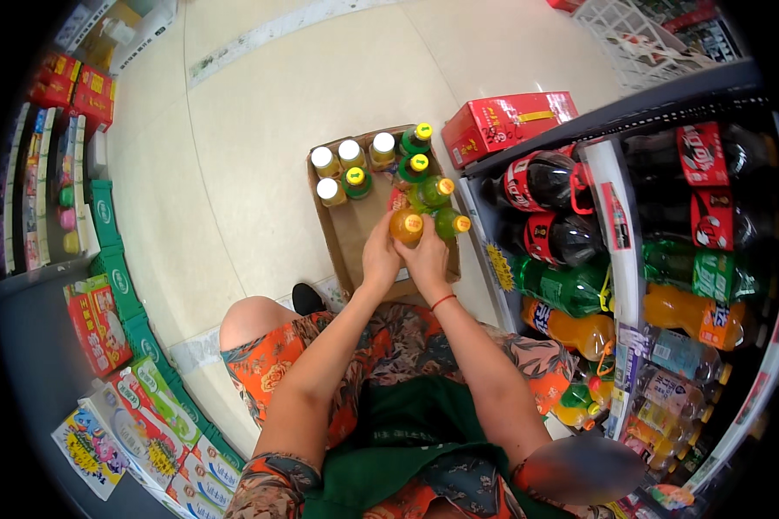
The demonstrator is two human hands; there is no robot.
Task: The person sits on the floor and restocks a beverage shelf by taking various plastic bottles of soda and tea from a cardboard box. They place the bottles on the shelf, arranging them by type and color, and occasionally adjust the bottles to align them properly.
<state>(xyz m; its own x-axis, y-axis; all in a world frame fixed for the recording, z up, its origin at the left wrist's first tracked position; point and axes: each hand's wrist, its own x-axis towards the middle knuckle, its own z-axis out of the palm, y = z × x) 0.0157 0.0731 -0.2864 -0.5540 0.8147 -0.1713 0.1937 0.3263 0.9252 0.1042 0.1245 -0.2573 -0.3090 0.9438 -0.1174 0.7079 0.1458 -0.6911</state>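
Note:
Both my hands are closed round one bottle of orange drink (406, 227) with a yellow cap, held over the near half of an open cardboard box (344, 251). My left hand (379, 259) grips its left side, and my right hand (428, 262) its right. Just beyond, in the box, stand green-yellow bottles (433, 192) with orange-yellow caps. Farther back are several white-capped bottles (351, 154) and darker green bottles (357, 183) with yellow caps. Fingertips on the bottle's far side are partly hidden.
On my right a shelf (610, 199) holds large cola bottles (541, 182), green bottles (563, 281) and orange soda bottles (571, 327). A red carton (504, 121) stands beyond the box. Packaged goods (160, 398) line the left shelf. A white plastic basket (636, 39) sits at the far right.

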